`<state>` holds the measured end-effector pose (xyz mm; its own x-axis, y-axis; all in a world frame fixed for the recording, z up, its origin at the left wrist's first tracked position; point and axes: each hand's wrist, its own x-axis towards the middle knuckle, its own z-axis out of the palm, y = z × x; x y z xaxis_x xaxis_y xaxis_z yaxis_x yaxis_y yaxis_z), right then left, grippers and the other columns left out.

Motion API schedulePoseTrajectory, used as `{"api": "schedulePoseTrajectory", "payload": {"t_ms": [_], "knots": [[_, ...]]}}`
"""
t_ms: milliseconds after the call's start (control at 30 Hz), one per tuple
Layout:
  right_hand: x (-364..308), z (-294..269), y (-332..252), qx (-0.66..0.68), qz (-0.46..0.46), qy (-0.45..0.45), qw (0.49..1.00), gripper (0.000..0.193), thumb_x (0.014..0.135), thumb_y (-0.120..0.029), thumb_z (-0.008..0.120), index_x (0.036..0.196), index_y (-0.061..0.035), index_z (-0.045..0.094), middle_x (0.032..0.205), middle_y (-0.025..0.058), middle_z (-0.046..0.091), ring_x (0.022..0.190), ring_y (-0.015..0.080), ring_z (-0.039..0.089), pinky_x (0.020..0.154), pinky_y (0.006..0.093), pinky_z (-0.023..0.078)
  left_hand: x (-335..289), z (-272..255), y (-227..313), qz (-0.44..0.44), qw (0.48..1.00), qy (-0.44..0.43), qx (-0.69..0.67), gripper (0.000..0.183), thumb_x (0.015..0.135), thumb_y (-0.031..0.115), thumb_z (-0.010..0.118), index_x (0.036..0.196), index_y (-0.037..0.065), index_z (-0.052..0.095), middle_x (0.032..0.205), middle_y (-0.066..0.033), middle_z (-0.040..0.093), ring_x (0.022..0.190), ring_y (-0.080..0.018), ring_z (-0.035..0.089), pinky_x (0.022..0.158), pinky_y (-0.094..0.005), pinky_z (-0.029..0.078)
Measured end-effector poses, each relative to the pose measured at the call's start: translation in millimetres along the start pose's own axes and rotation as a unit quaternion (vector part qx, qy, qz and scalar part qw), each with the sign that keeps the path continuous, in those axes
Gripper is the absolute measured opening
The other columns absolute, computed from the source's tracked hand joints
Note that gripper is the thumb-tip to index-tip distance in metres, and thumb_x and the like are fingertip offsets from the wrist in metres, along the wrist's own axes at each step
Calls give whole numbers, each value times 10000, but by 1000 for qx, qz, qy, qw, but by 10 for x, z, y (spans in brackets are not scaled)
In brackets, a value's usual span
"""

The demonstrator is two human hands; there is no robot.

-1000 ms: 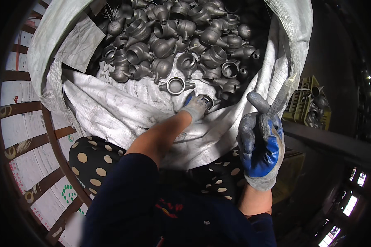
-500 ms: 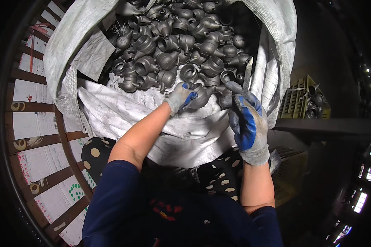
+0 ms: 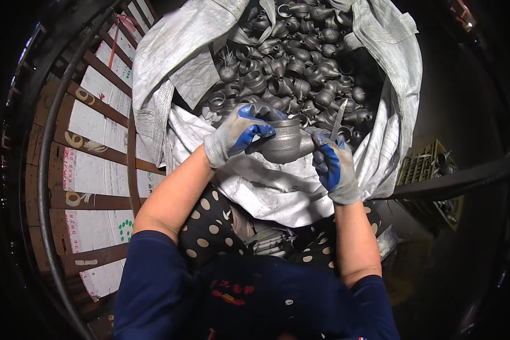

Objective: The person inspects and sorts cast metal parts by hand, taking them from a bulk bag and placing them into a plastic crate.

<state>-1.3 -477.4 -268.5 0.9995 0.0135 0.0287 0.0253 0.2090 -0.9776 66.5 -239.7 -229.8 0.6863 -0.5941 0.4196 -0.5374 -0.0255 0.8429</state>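
A dark grey metal casting (image 3: pixel 287 141), round-bodied with a threaded open mouth and a narrower neck, is held up in front of the bag. My left hand (image 3: pixel 235 133), in a grey and blue glove, grips its left side by the mouth. My right hand (image 3: pixel 337 170), gloved the same way, is closed around a flat metal file (image 3: pixel 339 120) whose blade points up and away. Its fingers are at the casting's neck; whether they press on it is hard to see. Behind, many similar castings (image 3: pixel 300 68) fill a large white woven bag (image 3: pixel 405 65).
Slatted brown racking (image 3: pixel 96 198) with white cartons (image 3: pixel 99 173) behind it stands on the left. At right, a yellow crate (image 3: pixel 422 164) holds several metal parts, beside a dark horizontal bar (image 3: pixel 464 175). Loose white bag cloth (image 3: pixel 283 198) drapes over my knees.
My left hand has lifted the casting off the bag cloth toward me. My right hand, with the file, has come in to the casting's neck. The view has shifted.
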Motion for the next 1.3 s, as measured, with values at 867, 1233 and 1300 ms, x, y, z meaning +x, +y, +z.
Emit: {"api": "schedulePoseTrajectory", "payload": {"t_ms": [867, 1233, 1300], "knots": [[125, -80, -17, -385, -326, -18, 863, 289, 937, -133, 496, 1203, -22, 509, 833, 29, 525, 672, 72, 489, 475, 149, 342, -170, 82, -383, -256, 905, 228, -253, 300, 938, 210, 536, 1159, 8, 531, 944, -78, 630, 811, -140, 647, 660, -268, 544], [102, -117, 45, -160, 1, 17, 987, 380, 759, 73, 567, 1136, 26, 575, 1115, 182, 588, 946, 275, 609, 824, 310, 488, -170, 89, -378, -319, 849, 270, -324, 215, 903, 235, 597, 1024, 59, 616, 742, -35, 630, 558, -112, 593, 501, -236, 497], [133, -67, 25, -214, -11, 13, 977, 341, 779, 53, 568, 1119, 30, 580, 1113, 183, 589, 951, 275, 608, 829, 313, 487, -160, 98, -378, -345, 844, 263, -315, 204, 899, 252, 604, 990, 70, 620, 700, -27, 610, 526, -109, 573, 479, -236, 481]]}}
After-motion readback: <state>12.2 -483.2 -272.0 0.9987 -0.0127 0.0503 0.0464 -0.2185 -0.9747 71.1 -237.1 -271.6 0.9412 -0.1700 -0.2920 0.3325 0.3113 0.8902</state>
